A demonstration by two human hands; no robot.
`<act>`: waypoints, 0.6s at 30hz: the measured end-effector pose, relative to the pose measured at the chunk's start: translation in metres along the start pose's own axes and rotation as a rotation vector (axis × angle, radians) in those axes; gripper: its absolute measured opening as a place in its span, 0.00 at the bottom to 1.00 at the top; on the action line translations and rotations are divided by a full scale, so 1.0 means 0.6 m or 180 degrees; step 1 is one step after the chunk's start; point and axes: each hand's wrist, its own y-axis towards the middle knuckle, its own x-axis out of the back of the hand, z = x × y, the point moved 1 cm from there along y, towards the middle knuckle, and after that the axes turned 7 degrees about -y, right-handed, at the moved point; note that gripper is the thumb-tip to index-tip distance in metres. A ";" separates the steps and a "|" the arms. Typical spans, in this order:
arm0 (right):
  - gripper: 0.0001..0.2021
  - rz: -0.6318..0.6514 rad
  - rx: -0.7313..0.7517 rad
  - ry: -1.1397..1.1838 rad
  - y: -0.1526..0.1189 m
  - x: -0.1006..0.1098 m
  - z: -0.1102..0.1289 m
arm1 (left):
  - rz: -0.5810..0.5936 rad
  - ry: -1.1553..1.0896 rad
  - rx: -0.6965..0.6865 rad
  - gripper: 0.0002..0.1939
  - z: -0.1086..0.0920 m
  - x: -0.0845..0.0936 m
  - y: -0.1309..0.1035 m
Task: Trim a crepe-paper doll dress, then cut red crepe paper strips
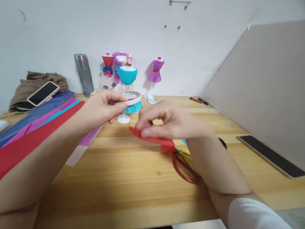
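Note:
My left hand (103,107) pinches a white roll of tape (134,99) by its near left edge, held above the table. Between thumb and fingers, my right hand (166,119) grips a red strip of crepe paper (155,140) that slants down to the right. Scissors (185,167) with red and yellow handles lie under the right wrist, partly hidden by the arm and the red paper. Just behind the tape stands a small dress figure in turquoise paper (128,75). A round white base (123,118) shows below the left fingers.
Long sheets of red (34,142), blue, purple and turquoise paper cover the left side. A grey bottle (84,75), brown cloth (35,83) with a phone (43,93), and several small dress figures (156,70) stand along the wall. Another phone (271,155) lies at right.

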 end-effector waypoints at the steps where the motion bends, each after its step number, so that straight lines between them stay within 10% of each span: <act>1: 0.06 0.0188 0.0111 0.0066 0.000 0.000 0.000 | -0.0017 -0.0009 0.0007 0.06 0.000 0.000 0.001; 18: 0.06 -0.1442 -0.0348 -0.2111 0.017 -0.025 -0.029 | 0.0080 -0.0671 0.0507 0.09 -0.004 -0.008 0.006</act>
